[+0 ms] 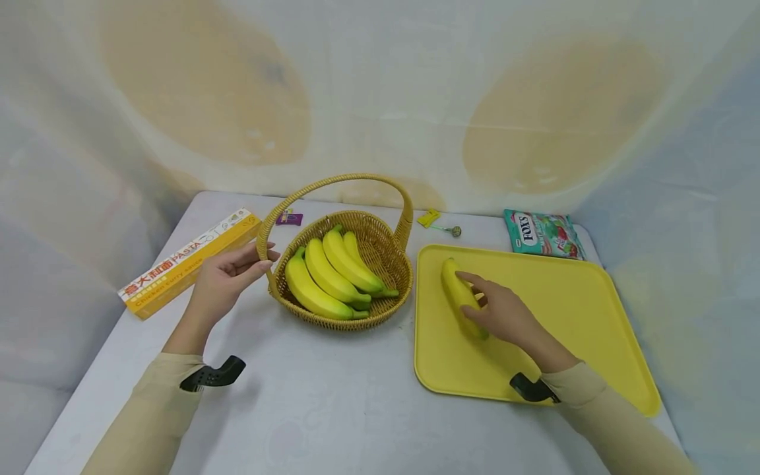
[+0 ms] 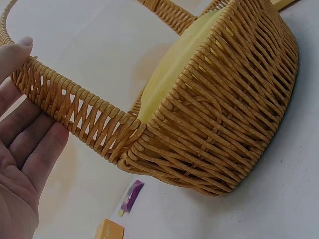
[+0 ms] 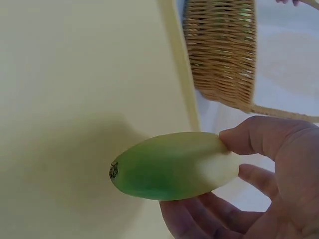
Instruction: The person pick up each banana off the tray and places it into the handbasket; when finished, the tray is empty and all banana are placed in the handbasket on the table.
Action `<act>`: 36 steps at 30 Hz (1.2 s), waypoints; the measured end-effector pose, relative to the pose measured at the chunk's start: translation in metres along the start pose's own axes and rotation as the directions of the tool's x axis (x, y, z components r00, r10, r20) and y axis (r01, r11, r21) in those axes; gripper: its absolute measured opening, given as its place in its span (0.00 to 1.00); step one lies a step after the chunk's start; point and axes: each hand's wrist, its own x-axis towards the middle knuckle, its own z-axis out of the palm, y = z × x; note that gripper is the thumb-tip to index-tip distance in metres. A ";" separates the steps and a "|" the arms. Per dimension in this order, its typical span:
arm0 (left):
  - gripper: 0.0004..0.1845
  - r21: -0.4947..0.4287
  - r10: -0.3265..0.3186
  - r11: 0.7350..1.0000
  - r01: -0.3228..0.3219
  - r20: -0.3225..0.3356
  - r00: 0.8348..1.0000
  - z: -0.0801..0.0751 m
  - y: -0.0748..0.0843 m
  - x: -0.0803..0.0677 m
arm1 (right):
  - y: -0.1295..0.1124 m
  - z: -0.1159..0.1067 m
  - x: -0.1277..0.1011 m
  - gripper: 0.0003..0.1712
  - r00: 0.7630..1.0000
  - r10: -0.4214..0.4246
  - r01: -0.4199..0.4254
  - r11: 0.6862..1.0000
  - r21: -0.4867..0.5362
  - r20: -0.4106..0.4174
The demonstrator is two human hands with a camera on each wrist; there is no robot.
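A wicker basket with a tall arched handle stands mid-table, and several yellow bananas lie inside it. My left hand holds the left side of that handle, thumb on one face and fingers on the other, as the left wrist view shows. Over the yellow tray, my right hand grips a single banana between thumb and fingers. Its green tip points away from the palm in the right wrist view. From these frames I cannot tell whether this banana touches the tray.
Left of the basket lies a pasta box. Behind the basket are a purple packet, a yellow wrapped sweet and a lollipop. A teal candy bag lies at the tray's far edge. Pale curtains surround the table.
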 end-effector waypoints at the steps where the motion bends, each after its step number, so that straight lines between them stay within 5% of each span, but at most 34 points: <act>1: 0.23 -0.002 0.000 1.000 0.000 0.000 1.000 0.000 0.000 0.000 | -0.001 -0.003 -0.002 0.38 1.000 -0.005 0.005 1.000 0.013 0.000; 12: 0.22 0.008 0.002 1.000 -0.002 -0.010 1.000 0.001 0.001 0.001 | -0.019 -0.048 -0.025 0.36 0.988 -0.155 0.155 0.982 0.109 -0.009; 19: 0.23 0.013 -0.004 1.000 0.005 -0.019 1.000 0.002 0.001 0.000 | -0.046 -0.063 -0.026 0.35 0.959 -0.283 0.274 0.944 0.182 0.026; 36: 0.22 0.016 -0.004 1.000 0.004 -0.018 1.000 0.001 -0.001 0.000 | -0.116 -0.029 0.044 0.38 0.918 -0.393 0.377 0.907 0.186 0.057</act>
